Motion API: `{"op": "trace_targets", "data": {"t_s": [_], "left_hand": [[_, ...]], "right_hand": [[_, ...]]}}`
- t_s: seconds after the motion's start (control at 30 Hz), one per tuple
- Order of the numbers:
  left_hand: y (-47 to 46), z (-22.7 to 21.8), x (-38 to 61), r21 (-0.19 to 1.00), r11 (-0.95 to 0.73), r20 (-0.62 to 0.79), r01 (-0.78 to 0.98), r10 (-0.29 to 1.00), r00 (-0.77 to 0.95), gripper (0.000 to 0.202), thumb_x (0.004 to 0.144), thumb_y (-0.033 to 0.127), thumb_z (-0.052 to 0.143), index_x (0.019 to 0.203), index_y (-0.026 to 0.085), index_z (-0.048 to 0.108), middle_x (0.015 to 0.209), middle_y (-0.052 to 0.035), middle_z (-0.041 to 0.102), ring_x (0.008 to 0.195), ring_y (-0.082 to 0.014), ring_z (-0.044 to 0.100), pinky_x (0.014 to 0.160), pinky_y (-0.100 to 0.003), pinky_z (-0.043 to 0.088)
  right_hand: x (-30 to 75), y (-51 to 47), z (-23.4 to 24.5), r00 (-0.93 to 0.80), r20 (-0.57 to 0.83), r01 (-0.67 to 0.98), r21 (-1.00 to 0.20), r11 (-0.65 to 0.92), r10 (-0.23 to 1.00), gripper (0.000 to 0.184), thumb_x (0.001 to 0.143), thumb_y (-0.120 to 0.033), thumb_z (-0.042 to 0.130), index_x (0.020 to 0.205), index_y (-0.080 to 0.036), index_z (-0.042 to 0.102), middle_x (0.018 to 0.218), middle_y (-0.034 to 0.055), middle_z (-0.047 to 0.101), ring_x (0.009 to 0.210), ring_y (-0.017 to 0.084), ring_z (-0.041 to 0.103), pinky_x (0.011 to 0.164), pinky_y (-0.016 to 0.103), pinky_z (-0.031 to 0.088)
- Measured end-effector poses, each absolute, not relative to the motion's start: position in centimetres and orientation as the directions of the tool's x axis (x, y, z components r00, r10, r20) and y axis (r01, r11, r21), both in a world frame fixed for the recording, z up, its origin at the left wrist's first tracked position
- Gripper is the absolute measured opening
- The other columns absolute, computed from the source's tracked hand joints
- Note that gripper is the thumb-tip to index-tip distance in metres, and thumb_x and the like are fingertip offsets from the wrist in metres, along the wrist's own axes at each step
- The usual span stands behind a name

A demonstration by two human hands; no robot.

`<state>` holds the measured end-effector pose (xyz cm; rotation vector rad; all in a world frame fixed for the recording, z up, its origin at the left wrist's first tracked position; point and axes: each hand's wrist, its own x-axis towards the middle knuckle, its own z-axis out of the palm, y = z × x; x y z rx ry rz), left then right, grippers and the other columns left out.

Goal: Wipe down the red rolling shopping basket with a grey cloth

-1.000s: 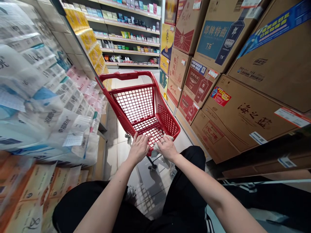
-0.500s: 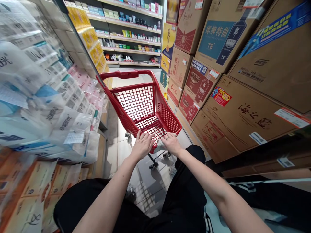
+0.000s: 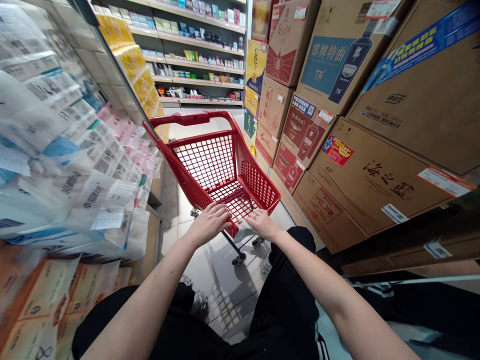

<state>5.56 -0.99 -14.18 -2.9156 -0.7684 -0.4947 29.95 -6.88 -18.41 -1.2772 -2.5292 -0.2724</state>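
A red plastic shopping cart (image 3: 221,165) with a mesh basket stands in a narrow shop aisle, nothing visible inside it. My left hand (image 3: 208,223) rests on the near rim of the cart, fingers curled over the edge. My right hand (image 3: 263,223) lies on the same rim just to the right, fingers bent over it. The cart's red handle (image 3: 187,119) is at the far end, away from me. Its small wheels (image 3: 239,260) stand on the tiled floor.
Stacked brown cartons (image 3: 375,175) of bottled goods wall the right side. Wrapped packs of tissue paper (image 3: 75,175) fill the left, with orange boxes (image 3: 48,305) below. Shelves of small goods (image 3: 202,55) cross the aisle's far end. My black-trousered legs (image 3: 288,295) are below.
The cart and my hands have shifted slightly forward down the aisle; the view has turned a little, and both hands stay on the near rim.
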Motion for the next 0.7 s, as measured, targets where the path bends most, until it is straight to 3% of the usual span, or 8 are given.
{"op": "trace_targets", "data": {"t_s": [0.17,0.47,0.7], "left_hand": [[-0.8,-14.5,6.8,-0.039,-0.857,0.334,0.513,0.473,0.815,0.028,0.09,0.045,0.045,0.098,0.023,0.06,0.095,-0.0049,0.062,0.102,-0.0212,0.053,0.106,-0.043,0.03],[-1.5,-14.6,7.2,-0.077,-0.835,0.333,0.545,0.494,0.803,0.024,0.089,0.044,0.048,0.094,0.023,0.059,0.092,-0.0043,0.059,0.1,-0.0211,0.052,0.106,-0.042,0.029],[-2.3,-14.2,8.9,-0.044,-0.809,0.349,0.586,0.538,0.767,0.02,0.088,0.041,0.048,0.089,0.023,0.059,0.091,-0.0052,0.06,0.097,-0.022,0.052,0.105,-0.043,0.029]], "right_hand": [[29.8,-6.9,-18.4,-0.497,0.351,0.859,0.071,0.507,0.794,0.027,0.089,-0.043,0.054,0.098,-0.017,0.06,0.093,0.0074,0.061,0.092,0.021,0.049,0.084,0.034,0.034],[27.7,-8.4,-19.2,-0.376,0.422,0.912,0.013,0.409,0.825,0.023,0.085,-0.038,0.061,0.095,-0.017,0.06,0.095,0.0085,0.06,0.097,0.023,0.047,0.095,0.04,0.032],[29.6,-7.5,-18.7,-0.465,0.361,0.869,0.015,0.494,0.808,0.017,0.086,-0.031,0.059,0.094,-0.016,0.06,0.095,0.0092,0.06,0.097,0.023,0.046,0.094,0.041,0.033]]}}
